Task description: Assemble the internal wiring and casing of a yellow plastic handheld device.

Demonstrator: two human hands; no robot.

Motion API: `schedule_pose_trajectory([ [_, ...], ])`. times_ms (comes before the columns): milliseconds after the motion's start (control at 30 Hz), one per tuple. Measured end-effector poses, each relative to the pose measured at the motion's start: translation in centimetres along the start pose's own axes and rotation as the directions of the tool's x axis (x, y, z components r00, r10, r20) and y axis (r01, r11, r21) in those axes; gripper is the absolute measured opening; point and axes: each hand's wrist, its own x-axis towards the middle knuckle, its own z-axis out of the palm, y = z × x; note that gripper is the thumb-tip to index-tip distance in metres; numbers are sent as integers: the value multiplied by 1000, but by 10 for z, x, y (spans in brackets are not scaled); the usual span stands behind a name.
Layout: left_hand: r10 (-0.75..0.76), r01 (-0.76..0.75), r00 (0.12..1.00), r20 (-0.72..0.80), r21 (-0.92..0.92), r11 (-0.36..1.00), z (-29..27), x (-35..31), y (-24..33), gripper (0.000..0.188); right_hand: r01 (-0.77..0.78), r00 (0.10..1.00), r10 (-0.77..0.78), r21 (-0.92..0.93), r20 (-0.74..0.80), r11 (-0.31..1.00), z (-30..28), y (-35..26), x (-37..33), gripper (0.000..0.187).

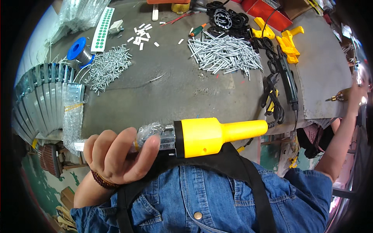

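My left hand [116, 155] is wrapped round the shiny metal body of a yellow-handled tool [202, 138], held level in front of my chest. The tool's wide yellow housing tapers to a handle pointing right, and a black collar joins it to the metal part. Clear bubble wrap [153, 128] shows by my fingers. Stretched out to the far right, my right hand [359, 93] is close to a driver with a brass-coloured chuck and a thin bit [344, 95]. Glare and the picture's rim hide its fingers, so I cannot tell whether it grips the driver.
On the grey table [163, 97] lie long metal rods [225, 54], short screws [110, 66], white pieces [140, 37] and a blue solder spool [81, 52]. Metal strips [42, 101] are stacked left. A corded electric screwdriver [286, 73] and yellow handle shells [288, 42] lie right.
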Motion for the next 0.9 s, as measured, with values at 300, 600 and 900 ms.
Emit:
schedule_pose_trajectory([
  [300,13,-14,997,-71,-11,1000,3,-5,-2,45,149,566,-492,505,661,850,32,-217,-152,48],
  [600,-120,120,993,3,-86,989,1,4,-7,46,-424,417,27,168,908,890,36,-267,-131,60],
  [900,-137,141,990,35,-231,963,3,15,-13,59,-475,317,-38,193,948,858,36,-299,-105,70],
])
